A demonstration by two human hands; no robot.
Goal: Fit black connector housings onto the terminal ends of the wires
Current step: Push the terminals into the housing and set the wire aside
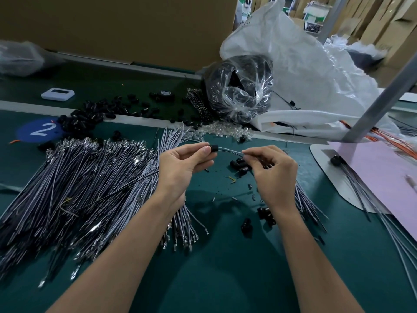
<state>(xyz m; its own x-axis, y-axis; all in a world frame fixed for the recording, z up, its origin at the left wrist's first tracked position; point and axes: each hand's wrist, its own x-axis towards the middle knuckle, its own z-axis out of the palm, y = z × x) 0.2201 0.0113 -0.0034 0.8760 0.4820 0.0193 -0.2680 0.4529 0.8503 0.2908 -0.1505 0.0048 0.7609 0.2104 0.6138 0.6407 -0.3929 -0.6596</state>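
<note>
My left hand (180,164) pinches a small black connector housing (214,147) between thumb and forefinger, above the green table. A grey wire (229,151) runs from the housing in a short arc to my right hand (270,168), which pinches it near its fingertips. Under my left forearm lies a bundle of grey wires (180,227) with metal terminal ends. A far larger heap of grey wires (74,188) covers the table's left side. Loose black housings (240,165) lie just behind my right hand, and others (266,214) below my right wrist.
A pile of black housings (85,118) lies at the back left beside a blue disc marked 2 (41,129). A clear bag of black parts (241,86) and white plastic sheeting (304,75) stand behind. A pink sheet (383,172) and a grey post (379,102) are at right.
</note>
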